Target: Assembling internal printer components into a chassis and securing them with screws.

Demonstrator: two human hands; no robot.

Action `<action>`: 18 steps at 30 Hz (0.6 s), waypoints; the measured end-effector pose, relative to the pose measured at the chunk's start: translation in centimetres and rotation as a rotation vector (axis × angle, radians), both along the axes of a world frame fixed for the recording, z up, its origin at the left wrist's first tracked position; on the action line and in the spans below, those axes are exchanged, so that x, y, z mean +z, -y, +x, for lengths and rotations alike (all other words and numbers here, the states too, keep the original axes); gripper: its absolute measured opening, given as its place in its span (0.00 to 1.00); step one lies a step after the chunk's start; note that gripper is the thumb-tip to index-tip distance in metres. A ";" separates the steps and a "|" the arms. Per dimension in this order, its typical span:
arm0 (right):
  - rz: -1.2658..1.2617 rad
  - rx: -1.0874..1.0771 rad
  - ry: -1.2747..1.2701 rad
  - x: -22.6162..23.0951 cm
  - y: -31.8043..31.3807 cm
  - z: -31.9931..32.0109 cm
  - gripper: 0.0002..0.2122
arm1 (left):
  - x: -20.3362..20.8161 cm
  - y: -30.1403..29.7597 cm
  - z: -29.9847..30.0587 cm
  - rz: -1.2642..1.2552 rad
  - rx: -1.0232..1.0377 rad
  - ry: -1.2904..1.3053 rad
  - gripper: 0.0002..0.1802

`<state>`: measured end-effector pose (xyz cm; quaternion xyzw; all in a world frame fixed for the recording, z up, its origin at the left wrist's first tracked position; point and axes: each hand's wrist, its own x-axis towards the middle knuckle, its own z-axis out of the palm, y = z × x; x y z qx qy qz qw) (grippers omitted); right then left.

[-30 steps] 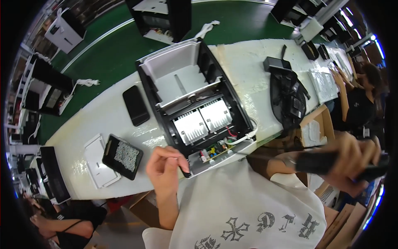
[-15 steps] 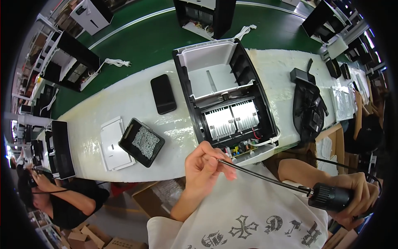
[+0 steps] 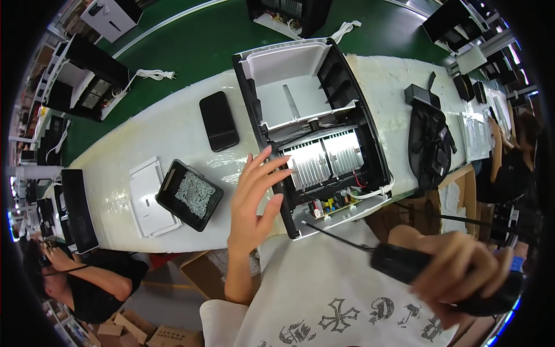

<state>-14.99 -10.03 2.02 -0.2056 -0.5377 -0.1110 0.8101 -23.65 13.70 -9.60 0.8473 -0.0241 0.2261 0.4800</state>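
Observation:
My left hand (image 3: 254, 202) is raised with fingers spread and empty, by the near left side of an opened appliance casing (image 3: 370, 133). Whether its fingertips touch the casing I cannot tell. In my right hand (image 3: 462, 269), partly blurred, is a black electric screwdriver (image 3: 396, 263); its long thin bit points left toward the casing's near edge, the tip just below it. Inside the casing sit a silver finned heat sink (image 3: 324, 159), a small circuit board (image 3: 335, 202) with colourful parts, and a white compartment (image 3: 283, 87) at the far end.
Left of the casing, a black bin (image 3: 167, 199) of screws (image 3: 195, 194) overlaps a white panel (image 3: 144, 196). A black phone (image 3: 219, 121) lies farther back. Black parts (image 3: 428, 139) rest at the right. Other casings stand on the green surface (image 3: 191, 46) beyond; co-workers sit at both sides.
My left hand has let go of the screwdriver bit and opened, moving up and left to the casing. The screwdriver has shifted left with my right hand, nearer the camera.

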 end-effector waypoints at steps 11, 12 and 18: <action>-0.355 -0.164 -0.059 -3.1 -2.8 -1.8 0.26 | -3.0 1.7 0.6 -0.142 0.037 0.045 0.17; -0.358 -0.163 -0.058 -3.2 -2.8 -1.6 0.26 | -3.0 1.7 0.7 -0.145 0.039 0.045 0.17; -0.483 -0.003 -0.003 -2.7 -3.1 -1.3 0.25 | -3.0 1.5 1.1 -0.132 0.022 0.051 0.16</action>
